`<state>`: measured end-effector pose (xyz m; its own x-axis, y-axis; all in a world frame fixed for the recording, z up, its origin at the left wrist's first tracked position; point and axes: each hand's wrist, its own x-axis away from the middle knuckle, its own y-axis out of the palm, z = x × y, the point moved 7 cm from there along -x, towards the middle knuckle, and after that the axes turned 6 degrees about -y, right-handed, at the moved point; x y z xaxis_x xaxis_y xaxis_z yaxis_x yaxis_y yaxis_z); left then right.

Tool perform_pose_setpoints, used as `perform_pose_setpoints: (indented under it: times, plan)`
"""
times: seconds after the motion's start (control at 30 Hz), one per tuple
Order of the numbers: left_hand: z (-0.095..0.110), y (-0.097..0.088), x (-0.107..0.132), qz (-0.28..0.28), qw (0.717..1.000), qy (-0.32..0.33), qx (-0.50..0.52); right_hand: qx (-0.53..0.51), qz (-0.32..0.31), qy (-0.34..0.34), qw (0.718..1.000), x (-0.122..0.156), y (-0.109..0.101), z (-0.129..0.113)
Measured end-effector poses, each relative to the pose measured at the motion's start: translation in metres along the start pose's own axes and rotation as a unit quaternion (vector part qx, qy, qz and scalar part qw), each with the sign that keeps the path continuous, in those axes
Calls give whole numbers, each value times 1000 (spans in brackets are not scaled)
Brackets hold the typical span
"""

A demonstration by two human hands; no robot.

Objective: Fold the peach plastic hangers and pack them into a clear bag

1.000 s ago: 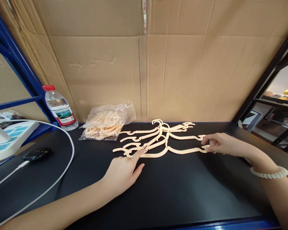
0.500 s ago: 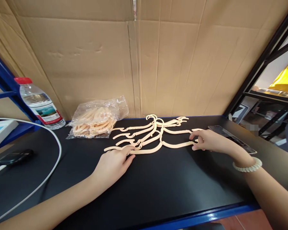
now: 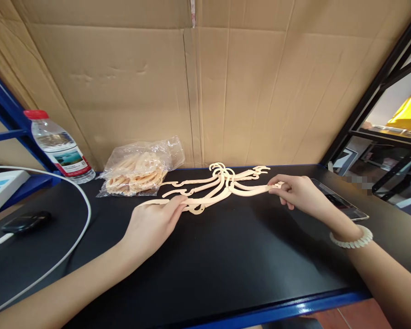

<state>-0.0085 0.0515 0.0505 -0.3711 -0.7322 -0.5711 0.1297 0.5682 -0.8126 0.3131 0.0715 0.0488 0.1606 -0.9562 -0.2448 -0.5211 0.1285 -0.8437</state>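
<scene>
Several beige plastic clothes hangers overlap on a black table, their hooks toward the back. My left hand pinches the left arm of the front hanger, thumb and fingers closed on it. At the other end, my right hand grips the tip of the right arm between thumb and fingers. This front hanger looks slightly raised over the others. A curved piece with a small hole shows beneath its left arm. My fingers hide parts of both arm ends.
Behind my left hand lies a clear plastic bag of beige pieces. A red-capped water bottle, a black device and a white cable are at left. A dark flat tablet lies beyond my right hand. Cardboard lines the back.
Both hands have moved the front hanger up and back, over the other hangers. My right hand has closed more firmly around its right tip.
</scene>
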Motion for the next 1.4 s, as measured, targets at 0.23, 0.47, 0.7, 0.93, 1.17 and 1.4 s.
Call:
perform_pose_setpoints:
  times: [0.23, 0.47, 0.7, 0.93, 1.17, 1.4]
  plan:
    - [-14, -9, -5, 32, 993, -50, 100, -12, 157, -20, 987, 6, -10, -10]
    - [-21, 0, -4, -7, 887, -179, 426, 54, 248, -30, 967, 14, -13, -16]
    - [-21, 14, 4, -34, 799, -268, 538, -260, 260, -16, 930, 10, -1, -8]
    - [-21, 19, 7, -23, 767, -305, 564, -425, 269, -21, 864, 7, 9, -8]
    - [-21, 16, 5, -15, 761, -316, 567, -445, 227, 6, 866, 5, 19, -2]
    - [-22, 14, 5, -2, 737, -318, 597, -467, 206, 8, 860, 4, 25, -6]
